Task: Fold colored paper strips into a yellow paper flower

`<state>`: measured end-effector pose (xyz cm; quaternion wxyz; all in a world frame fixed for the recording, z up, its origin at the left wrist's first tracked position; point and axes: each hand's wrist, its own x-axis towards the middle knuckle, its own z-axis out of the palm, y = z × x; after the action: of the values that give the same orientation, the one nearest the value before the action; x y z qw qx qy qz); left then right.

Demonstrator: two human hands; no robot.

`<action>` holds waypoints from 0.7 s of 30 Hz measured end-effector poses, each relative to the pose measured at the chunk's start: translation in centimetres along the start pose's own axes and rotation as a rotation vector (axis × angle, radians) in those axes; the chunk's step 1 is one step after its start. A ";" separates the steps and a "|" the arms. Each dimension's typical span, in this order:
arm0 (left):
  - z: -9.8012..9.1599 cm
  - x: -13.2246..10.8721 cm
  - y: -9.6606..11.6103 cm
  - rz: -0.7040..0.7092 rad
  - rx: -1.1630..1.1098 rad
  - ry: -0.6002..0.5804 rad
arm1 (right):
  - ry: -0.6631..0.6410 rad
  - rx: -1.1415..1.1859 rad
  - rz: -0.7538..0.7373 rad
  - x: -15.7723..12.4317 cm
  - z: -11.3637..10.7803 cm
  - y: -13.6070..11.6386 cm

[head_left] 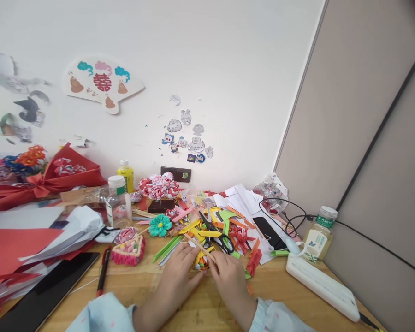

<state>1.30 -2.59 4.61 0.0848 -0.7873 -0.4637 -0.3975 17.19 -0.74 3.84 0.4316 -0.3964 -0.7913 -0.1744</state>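
A thin pale wooden stick (203, 250) slants between my two hands. My right hand (230, 279) is closed, thumb and fingers pinched at the stick's lower end. Curled beside the stick, my left hand (180, 272) has its fingertips against it and its thumb reaching toward the right hand. Right under the stick, partly covered by my fingers, is a bunch of yellow, orange and green paper pieces (201, 264). Just beyond lie black-handled scissors (224, 242) among yellow paper strips (193, 226). Green folded strips (169, 248) rest left of my left hand.
A teal flower (160, 225), a pink heart-shaped piece (128, 251) and a red pen (103, 272) lie to the left, beside a black tablet (55, 288). To the right are a phone (269, 233), a white power strip (321, 286) and a bottle (318, 235). Bottles stand near the wall.
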 end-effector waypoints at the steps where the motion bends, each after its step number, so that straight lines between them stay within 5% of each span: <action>1: -0.1 0.0 0.1 -0.003 -0.004 0.000 | -0.005 0.003 0.003 0.0 0.1 0.0; 13: -0.1 0.0 0.2 -0.019 -0.011 -0.039 | -0.015 0.002 -0.005 -0.1 0.0 0.0; 21: 0.4 -0.4 -0.5 0.048 0.034 0.103 | 0.034 0.017 0.002 0.3 -0.1 -0.3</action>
<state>1.00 -2.36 3.90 0.1315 -0.7752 -0.4462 -0.4275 16.93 -0.80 4.19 0.4484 -0.3903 -0.7851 -0.1739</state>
